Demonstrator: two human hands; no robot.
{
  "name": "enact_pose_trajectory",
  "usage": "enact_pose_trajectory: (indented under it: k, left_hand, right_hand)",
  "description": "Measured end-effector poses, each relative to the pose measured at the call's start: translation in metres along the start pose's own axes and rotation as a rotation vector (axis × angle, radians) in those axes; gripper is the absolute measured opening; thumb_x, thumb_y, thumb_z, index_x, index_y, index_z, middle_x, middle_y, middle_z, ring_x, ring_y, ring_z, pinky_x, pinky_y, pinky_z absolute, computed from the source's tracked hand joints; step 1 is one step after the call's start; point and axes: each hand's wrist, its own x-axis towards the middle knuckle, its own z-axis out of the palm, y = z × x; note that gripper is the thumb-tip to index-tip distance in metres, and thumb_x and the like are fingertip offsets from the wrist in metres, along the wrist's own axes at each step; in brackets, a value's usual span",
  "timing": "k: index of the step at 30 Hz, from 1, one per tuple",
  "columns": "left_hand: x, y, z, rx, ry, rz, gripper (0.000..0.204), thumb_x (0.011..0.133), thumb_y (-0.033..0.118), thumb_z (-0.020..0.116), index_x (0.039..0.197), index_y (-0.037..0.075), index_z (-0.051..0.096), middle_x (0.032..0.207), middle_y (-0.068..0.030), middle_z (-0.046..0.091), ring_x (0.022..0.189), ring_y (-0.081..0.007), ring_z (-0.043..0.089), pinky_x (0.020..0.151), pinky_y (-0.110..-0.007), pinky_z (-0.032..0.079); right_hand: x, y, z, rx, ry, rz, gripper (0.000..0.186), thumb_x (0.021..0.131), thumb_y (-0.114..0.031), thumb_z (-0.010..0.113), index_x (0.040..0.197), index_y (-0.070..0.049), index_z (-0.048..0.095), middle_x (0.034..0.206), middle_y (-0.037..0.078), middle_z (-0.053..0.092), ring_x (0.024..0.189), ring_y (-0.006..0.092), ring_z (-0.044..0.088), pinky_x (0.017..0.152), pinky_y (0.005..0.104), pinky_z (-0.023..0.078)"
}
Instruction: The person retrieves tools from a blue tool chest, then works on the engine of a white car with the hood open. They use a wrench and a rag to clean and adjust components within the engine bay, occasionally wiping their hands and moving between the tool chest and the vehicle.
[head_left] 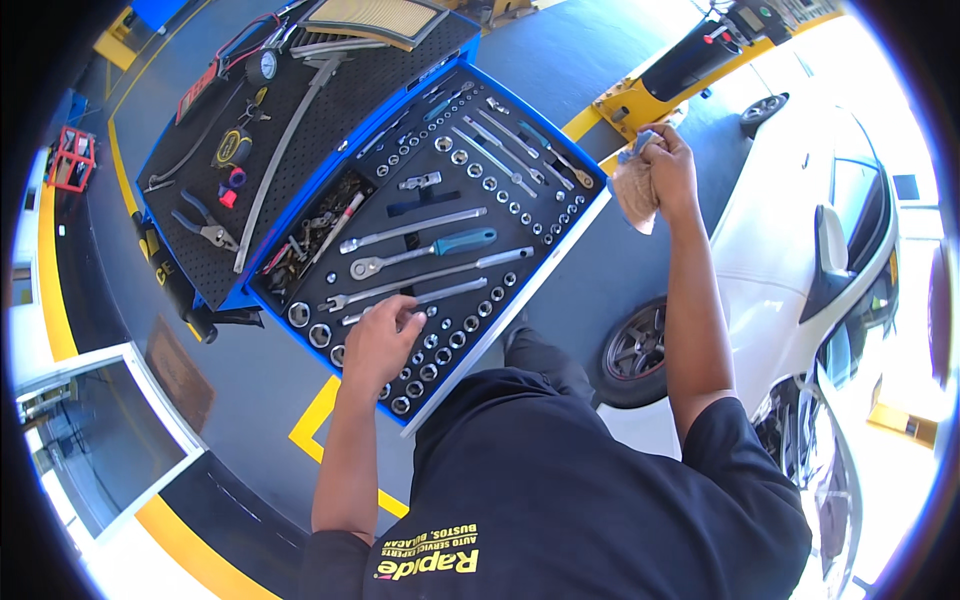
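My left hand (pixel 382 342) is over the near left part of an open tool drawer (pixel 577 226), fingers curled down by a metal extension bar (pixel 455 291) and a row of small sockets (pixel 445 324). Whatever its fingertips pinch, if anything, is hidden. Out to the right of the drawer, my raised right hand (pixel 676 172) is closed around a crumpled rag (pixel 634 196), brownish with a bluish part. Between the hands lie a ratchet (pixel 440 250) with a teal handle, more long bars, and chrome sockets (pixel 428 372) in dark foam.
On the blue cabinet's perforated top (pixel 300 150) are pliers (pixel 207 222), a tape measure (pixel 233 148), a gauge (pixel 262 66) and an air filter (pixel 375 20). A white car (pixel 770 260) stands at right, beside a yellow lift arm (pixel 620 105). A glass-topped case (pixel 110 440) is at lower left.
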Motion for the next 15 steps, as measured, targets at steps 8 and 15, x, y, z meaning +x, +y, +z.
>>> enact_pose_trajectory:
  k: [8, 15]
  left_hand:
    - [0.091, 0.13, 0.075, -1.324, 0.154, 0.231, 0.048, 0.099, 0.023, 0.075, 0.139, 0.0, 0.062, 0.12, -0.0114, 0.073, 0.103, -0.02, 0.072, 0.087, -0.031, 0.057]
    - [0.133, 0.16, 0.093, -0.461, 0.199, 0.155, 0.036, 0.092, 0.013, 0.073, 0.128, 0.006, 0.068, 0.116, -0.0131, 0.072, 0.099, -0.0248, 0.074, 0.09, -0.039, 0.057]
  right_hand:
    - [-0.031, -0.004, 0.069, -0.156, -0.986, -0.704, 0.041, 0.106, -0.027, 0.059, 0.144, -0.011, 0.061, 0.143, 0.023, 0.064, 0.13, 0.0336, 0.064, 0.108, 0.0477, 0.05]
    - [0.108, 0.06, 0.048, -1.14, -0.97, -0.813, 0.023, 0.089, -0.015, 0.072, 0.111, -0.016, 0.078, 0.124, 0.01, 0.065, 0.108, 0.03, 0.069, 0.09, 0.044, 0.058]
